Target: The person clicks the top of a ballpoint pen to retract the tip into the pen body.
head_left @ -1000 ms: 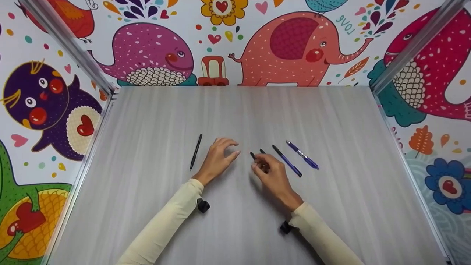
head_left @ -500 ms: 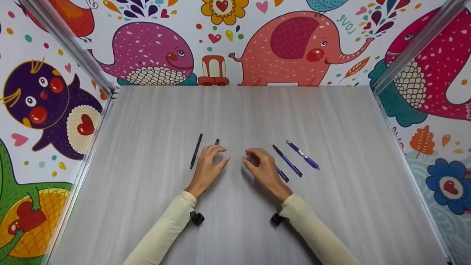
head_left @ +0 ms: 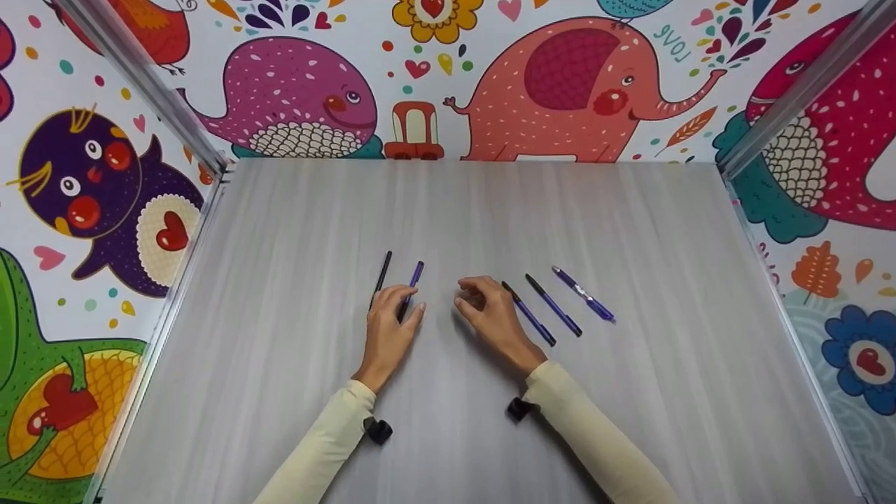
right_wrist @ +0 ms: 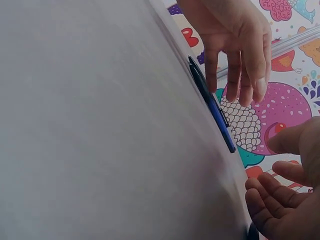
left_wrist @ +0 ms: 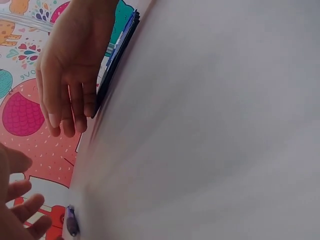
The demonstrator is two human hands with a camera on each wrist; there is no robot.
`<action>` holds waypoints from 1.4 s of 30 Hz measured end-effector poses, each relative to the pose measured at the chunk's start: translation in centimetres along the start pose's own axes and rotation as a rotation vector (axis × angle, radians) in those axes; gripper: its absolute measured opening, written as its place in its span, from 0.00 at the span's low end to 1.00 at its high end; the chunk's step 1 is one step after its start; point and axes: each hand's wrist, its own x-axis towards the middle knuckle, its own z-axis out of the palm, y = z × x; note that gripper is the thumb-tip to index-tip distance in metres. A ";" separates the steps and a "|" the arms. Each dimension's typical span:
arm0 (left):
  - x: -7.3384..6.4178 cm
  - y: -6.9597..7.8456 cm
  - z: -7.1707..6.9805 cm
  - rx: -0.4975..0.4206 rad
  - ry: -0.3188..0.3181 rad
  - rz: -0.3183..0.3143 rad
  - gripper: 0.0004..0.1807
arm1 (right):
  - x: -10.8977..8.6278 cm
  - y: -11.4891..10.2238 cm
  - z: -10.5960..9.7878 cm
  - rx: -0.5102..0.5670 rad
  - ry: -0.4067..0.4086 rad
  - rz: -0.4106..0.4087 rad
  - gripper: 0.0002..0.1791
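My left hand (head_left: 386,327) hovers with loosely bent fingers over the lower ends of two pens, holding neither. One is a slim black pen (head_left: 383,271); beside it lies a blue pen (head_left: 416,276) with a dark lower end, also visible in the right wrist view as a blue pen (right_wrist: 215,107). My right hand (head_left: 492,313) is loosely curled with nothing in its fingers. Just right of it a blue pen (head_left: 533,320) with a dark tip lies on the table, then a similar blue pen (head_left: 554,306), then a blue pen with a silvery middle (head_left: 584,294).
Pale grey wood-grain table (head_left: 448,210) underneath. Metal frame posts (head_left: 798,94) rise at its back corners. Walls printed with cartoon animals (head_left: 560,91) enclose the back and both sides. A small black wrist camera (head_left: 379,430) sits on each sleeve.
My right hand has left a dark-tipped blue pen, now lying fully visible, and moved left. My left hand has drawn back toward me and left, uncovering the second blue pen. The head view shifted slightly.
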 end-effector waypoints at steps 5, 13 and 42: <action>-1.5 -0.2 -0.3 0.006 0.062 -0.028 0.15 | 0.6 0.1 0.9 0.009 -0.022 -0.032 0.17; -2.8 -0.2 -0.7 0.082 0.126 -0.020 0.15 | 2.0 -0.1 2.4 -0.012 -0.054 -0.068 0.17; -3.7 -0.7 0.5 0.589 0.079 0.033 0.19 | 5.9 -0.1 6.4 -0.299 -0.050 0.001 0.26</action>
